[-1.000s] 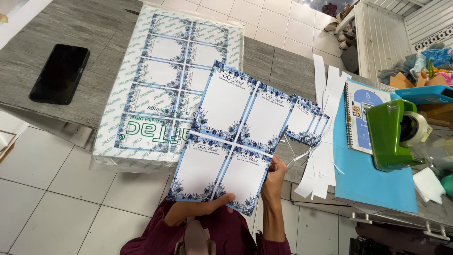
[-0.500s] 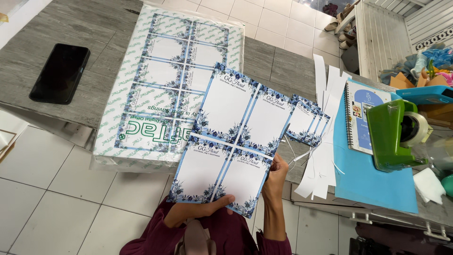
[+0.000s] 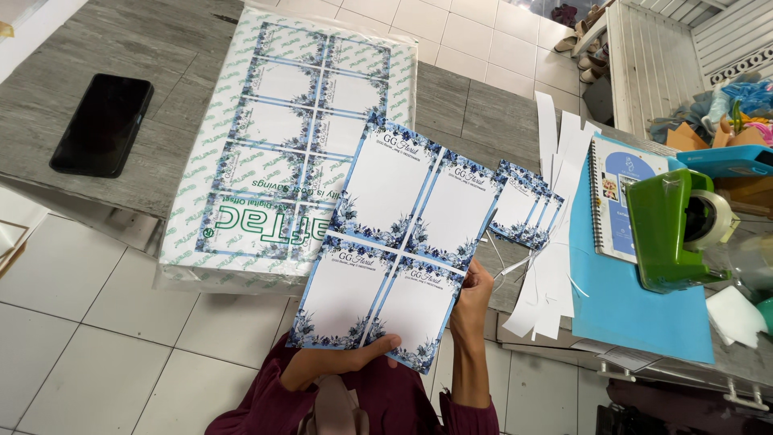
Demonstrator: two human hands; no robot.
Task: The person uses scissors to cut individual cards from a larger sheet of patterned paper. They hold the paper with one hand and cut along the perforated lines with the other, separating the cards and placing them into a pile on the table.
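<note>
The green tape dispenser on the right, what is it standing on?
The green tape dispenser stands on a blue sheet, overlapping a spiral notebook. What lies beneath the sheet is hidden.
</note>
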